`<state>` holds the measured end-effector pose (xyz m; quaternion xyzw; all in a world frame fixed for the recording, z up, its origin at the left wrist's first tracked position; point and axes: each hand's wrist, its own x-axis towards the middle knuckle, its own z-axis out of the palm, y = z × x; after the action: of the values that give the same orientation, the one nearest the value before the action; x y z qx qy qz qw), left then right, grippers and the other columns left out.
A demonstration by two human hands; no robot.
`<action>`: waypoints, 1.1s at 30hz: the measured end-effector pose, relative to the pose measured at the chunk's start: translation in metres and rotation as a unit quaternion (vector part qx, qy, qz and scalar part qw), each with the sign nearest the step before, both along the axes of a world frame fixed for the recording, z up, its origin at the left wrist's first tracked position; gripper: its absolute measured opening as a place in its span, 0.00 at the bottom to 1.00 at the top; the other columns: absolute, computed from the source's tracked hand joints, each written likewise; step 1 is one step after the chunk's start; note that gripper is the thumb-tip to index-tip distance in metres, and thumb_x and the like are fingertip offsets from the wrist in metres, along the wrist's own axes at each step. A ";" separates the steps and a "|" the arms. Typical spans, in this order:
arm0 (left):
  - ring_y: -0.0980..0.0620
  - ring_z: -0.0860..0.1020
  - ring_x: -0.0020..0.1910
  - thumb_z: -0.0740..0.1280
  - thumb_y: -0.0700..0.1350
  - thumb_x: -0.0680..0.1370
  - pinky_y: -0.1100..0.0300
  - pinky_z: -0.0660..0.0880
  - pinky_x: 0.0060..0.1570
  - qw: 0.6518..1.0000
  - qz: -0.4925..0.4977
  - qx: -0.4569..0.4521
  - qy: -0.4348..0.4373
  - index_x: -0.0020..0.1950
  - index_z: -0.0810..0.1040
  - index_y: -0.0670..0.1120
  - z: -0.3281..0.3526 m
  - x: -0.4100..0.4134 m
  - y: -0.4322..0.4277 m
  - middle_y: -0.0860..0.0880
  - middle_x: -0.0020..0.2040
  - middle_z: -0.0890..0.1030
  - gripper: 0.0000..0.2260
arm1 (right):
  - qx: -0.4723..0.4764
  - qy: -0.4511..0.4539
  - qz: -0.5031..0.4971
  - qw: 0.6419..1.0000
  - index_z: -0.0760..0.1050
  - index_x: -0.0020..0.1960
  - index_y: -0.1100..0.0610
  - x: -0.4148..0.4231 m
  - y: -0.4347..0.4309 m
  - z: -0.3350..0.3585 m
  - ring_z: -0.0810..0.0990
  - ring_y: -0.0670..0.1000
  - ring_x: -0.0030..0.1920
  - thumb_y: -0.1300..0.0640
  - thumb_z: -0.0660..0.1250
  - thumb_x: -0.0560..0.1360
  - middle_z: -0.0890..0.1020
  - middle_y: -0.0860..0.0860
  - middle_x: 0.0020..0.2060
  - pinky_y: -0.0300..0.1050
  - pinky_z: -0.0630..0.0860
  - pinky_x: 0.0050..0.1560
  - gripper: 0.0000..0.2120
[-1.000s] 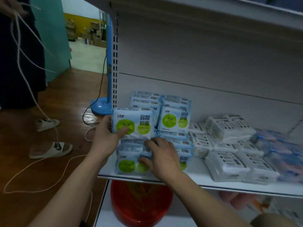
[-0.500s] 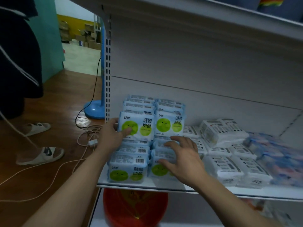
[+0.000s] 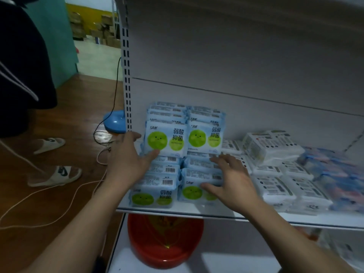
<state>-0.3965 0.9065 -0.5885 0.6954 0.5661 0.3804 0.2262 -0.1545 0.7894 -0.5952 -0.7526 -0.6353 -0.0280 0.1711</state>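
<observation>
Light blue packs with green smiley circles are stacked at the left end of a white shelf (image 3: 197, 212). Two of them stand upright side by side on the stacks: a left upright pack (image 3: 165, 138) and a right upright pack (image 3: 205, 137). My left hand (image 3: 128, 158) touches the left upright pack, thumb on its lower front and fingers spread along its left edge. My right hand (image 3: 234, 182) rests on the lower right stack (image 3: 193, 192), fingers over the top and thumb on the front pack. The lower left stack (image 3: 155, 194) lies free.
White packs (image 3: 273, 186) and blue-pink packs (image 3: 334, 174) fill the shelf to the right. A red basin (image 3: 165, 239) sits on the shelf below. To the left are the slotted post (image 3: 126, 75), a blue fan base (image 3: 115, 123), floor cables (image 3: 59, 196) and a person's sandalled foot (image 3: 57, 175).
My left hand has set its pack upright beside the other one and loosened its hold. My right hand has shifted from the lower left stack to the lower right one.
</observation>
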 end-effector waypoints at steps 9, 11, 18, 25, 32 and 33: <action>0.44 0.56 0.72 0.73 0.65 0.66 0.43 0.65 0.65 0.936 -0.095 -0.034 0.339 0.73 0.60 0.62 -0.007 -0.002 -0.063 0.50 0.73 0.59 0.39 | 0.047 0.159 -0.065 0.984 0.74 0.65 0.49 -0.001 -0.013 -0.019 0.74 0.55 0.61 0.49 0.77 0.67 0.71 0.53 0.64 0.47 0.72 0.58 0.28; 0.44 0.58 0.70 0.73 0.57 0.70 0.45 0.68 0.63 0.942 -0.078 -0.005 0.327 0.72 0.63 0.60 -0.014 0.002 -0.067 0.49 0.71 0.61 0.33 | 0.082 0.198 -0.050 0.975 0.78 0.60 0.51 -0.003 -0.015 -0.031 0.75 0.54 0.60 0.55 0.77 0.67 0.72 0.53 0.63 0.47 0.73 0.59 0.22; 0.41 0.62 0.70 0.75 0.46 0.71 0.43 0.73 0.58 0.958 -0.054 0.085 0.270 0.66 0.75 0.54 -0.040 0.009 -0.066 0.46 0.69 0.70 0.24 | 0.130 0.244 -0.022 0.961 0.81 0.51 0.56 -0.001 -0.005 -0.045 0.74 0.58 0.62 0.66 0.75 0.67 0.70 0.55 0.65 0.51 0.74 0.60 0.14; 0.37 0.66 0.65 0.81 0.45 0.62 0.38 0.73 0.50 0.951 -0.003 0.151 0.271 0.58 0.79 0.53 -0.051 0.017 -0.070 0.43 0.65 0.74 0.26 | 0.124 0.232 -0.046 0.964 0.77 0.62 0.50 -0.007 -0.015 -0.044 0.72 0.56 0.65 0.59 0.74 0.69 0.63 0.54 0.70 0.43 0.70 0.58 0.22; 0.41 0.58 0.74 0.82 0.54 0.61 0.42 0.63 0.70 0.994 0.091 -0.054 0.023 0.77 0.53 0.50 -0.062 0.008 -0.084 0.44 0.74 0.58 0.53 | 0.093 0.320 -0.082 0.939 0.59 0.74 0.53 0.000 -0.021 -0.046 0.69 0.56 0.67 0.50 0.80 0.63 0.68 0.56 0.68 0.50 0.70 0.62 0.46; 0.43 0.62 0.72 0.83 0.51 0.61 0.45 0.65 0.70 0.994 0.082 -0.067 -0.023 0.77 0.52 0.49 -0.060 0.008 -0.084 0.44 0.73 0.61 0.54 | 0.086 0.335 -0.078 0.935 0.60 0.73 0.52 0.001 -0.021 -0.047 0.71 0.56 0.66 0.50 0.80 0.63 0.71 0.55 0.66 0.51 0.71 0.61 0.45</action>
<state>-0.3889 0.8221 -0.6490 0.6211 0.6397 0.3752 0.2534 -0.1540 0.7687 -0.6418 -0.7479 -0.4752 0.1579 0.4357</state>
